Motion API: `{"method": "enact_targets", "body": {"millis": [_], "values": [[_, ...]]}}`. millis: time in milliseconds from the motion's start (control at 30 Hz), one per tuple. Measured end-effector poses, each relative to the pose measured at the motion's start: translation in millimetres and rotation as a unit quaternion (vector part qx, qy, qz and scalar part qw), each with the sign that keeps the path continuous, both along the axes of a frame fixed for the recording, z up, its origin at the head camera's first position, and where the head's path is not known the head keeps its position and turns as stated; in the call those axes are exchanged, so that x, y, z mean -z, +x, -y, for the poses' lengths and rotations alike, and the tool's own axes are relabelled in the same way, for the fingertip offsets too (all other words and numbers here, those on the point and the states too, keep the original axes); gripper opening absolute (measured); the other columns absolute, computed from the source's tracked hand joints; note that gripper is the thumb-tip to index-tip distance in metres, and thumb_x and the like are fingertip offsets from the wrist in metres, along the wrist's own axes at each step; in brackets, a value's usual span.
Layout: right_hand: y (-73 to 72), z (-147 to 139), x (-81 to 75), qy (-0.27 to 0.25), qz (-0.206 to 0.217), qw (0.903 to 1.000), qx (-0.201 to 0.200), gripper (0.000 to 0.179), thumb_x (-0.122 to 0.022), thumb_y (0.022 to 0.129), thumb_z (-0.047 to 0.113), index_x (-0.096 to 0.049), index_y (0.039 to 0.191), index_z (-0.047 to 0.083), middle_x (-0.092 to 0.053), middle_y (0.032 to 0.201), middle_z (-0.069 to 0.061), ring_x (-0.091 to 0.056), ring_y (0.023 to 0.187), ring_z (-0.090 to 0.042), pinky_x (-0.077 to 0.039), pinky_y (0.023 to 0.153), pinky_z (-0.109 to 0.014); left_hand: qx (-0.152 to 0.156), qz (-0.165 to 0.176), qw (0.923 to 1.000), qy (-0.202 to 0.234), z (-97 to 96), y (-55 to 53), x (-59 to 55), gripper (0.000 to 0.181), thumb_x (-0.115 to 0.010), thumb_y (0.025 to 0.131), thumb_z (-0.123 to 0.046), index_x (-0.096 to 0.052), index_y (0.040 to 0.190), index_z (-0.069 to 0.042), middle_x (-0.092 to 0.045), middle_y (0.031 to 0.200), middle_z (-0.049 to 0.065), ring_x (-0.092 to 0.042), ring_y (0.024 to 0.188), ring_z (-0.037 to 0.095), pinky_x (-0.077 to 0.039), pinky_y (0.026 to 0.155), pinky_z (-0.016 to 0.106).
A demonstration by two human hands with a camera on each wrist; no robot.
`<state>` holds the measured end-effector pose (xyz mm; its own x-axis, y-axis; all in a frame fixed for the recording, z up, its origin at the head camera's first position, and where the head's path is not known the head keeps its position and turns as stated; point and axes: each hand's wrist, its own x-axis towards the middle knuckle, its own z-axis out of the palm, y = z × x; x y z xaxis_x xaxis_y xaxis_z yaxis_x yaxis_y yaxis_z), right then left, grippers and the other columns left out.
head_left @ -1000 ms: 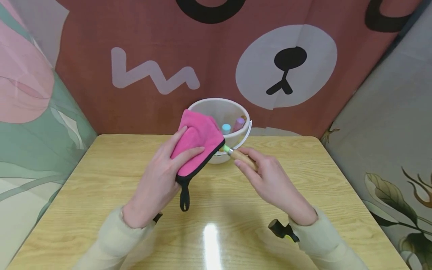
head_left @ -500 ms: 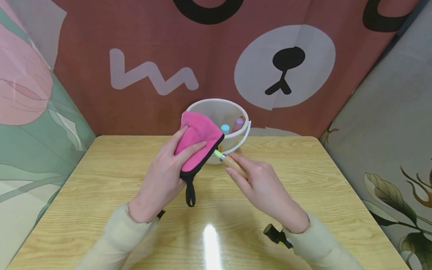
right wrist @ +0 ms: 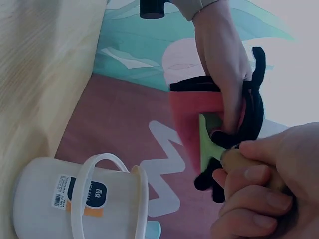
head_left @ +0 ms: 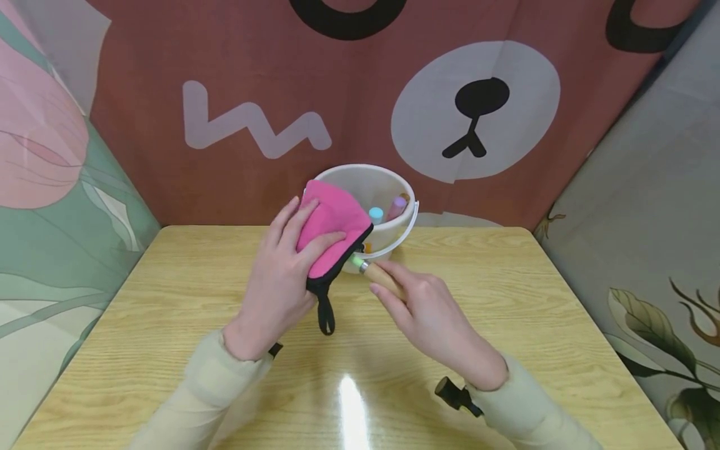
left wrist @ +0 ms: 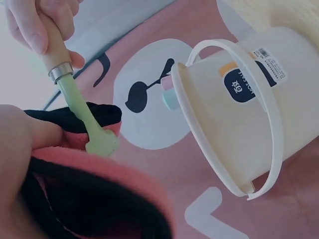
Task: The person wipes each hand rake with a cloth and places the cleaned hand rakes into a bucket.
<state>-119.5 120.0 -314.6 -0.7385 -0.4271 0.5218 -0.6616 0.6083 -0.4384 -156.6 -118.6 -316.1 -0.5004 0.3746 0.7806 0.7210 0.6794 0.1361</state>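
My left hand (head_left: 275, 281) holds a pink cloth (head_left: 340, 215) with black edging and a hanging loop. The cloth is folded about the light green head (left wrist: 102, 142) of a small hand tool. My right hand (head_left: 427, 312) grips that tool by its wooden handle (head_left: 385, 280), below a metal ferrule. In the right wrist view the green head (right wrist: 205, 144) looks flat and lies against the cloth; its full shape is partly covered. Both hands are raised in front of a white bucket (head_left: 388, 236), apart from it.
The bucket stands at the back of the wooden table (head_left: 478, 275), its handle hanging forward. Inside are a blue-topped thing (head_left: 375, 215) and a purple-topped thing (head_left: 397, 206). A brown printed curtain (head_left: 253, 187) hangs behind. A black device (head_left: 458, 397) sits at the right wrist.
The right hand has moved left and nearer with the tool. The left hand has shifted slightly right, and its fingers have moved on the cloth. The bucket has stayed put.
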Motion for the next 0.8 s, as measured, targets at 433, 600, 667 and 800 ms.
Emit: {"method": "enact_targets", "body": {"millis": [433,600,667,800], "values": [[-8.2,-3.7,-1.6,-0.030,0.047,0.9978,0.036,0.034,-0.062,0.104,0.026,-0.064,0.132,0.006,-0.041,0.054,0.011,-0.035,0.042,-0.005,-0.036,0.043,-0.028,0.051,-0.037,0.9967,-0.051,-9.5,4.4,2.6,0.046,-0.077,0.084,-0.014,-0.069,0.129,-0.018,-0.039,0.158,0.016,-0.029,0.147,0.036,-0.018,0.118,0.056],[-8.5,-4.5,-1.4,-0.034,0.052,0.9975,0.033,0.034,-0.061,0.104,0.027,-0.064,0.132,0.008,-0.041,0.055,0.011,-0.034,0.043,-0.005,-0.036,0.044,-0.028,0.048,-0.032,0.9963,-0.063,-9.6,6.4,2.3,0.051,-0.080,0.081,-0.012,-0.069,0.130,-0.017,-0.040,0.158,0.013,-0.028,0.147,0.036,-0.022,0.118,0.055],[-8.0,-4.6,-1.2,-0.034,0.047,0.9980,0.026,0.034,-0.061,0.104,0.026,-0.064,0.133,0.008,-0.043,0.057,0.011,-0.036,0.044,-0.004,-0.037,0.045,-0.028,0.040,-0.032,0.9964,-0.067,-8.8,5.8,1.8,0.054,-0.081,0.080,-0.011,-0.069,0.132,-0.019,-0.040,0.158,0.012,-0.028,0.147,0.036,-0.025,0.117,0.054],[-6.0,-4.3,-0.1,-0.035,0.033,0.9988,0.010,0.032,-0.061,0.104,0.023,-0.063,0.133,0.008,-0.047,0.061,0.011,-0.039,0.046,-0.004,-0.039,0.045,-0.027,0.024,-0.026,0.9973,-0.064,-5.0,2.1,2.2,0.061,-0.084,0.078,-0.009,-0.067,0.136,-0.020,-0.039,0.158,0.012,-0.030,0.147,0.037,-0.035,0.111,0.053]]}}
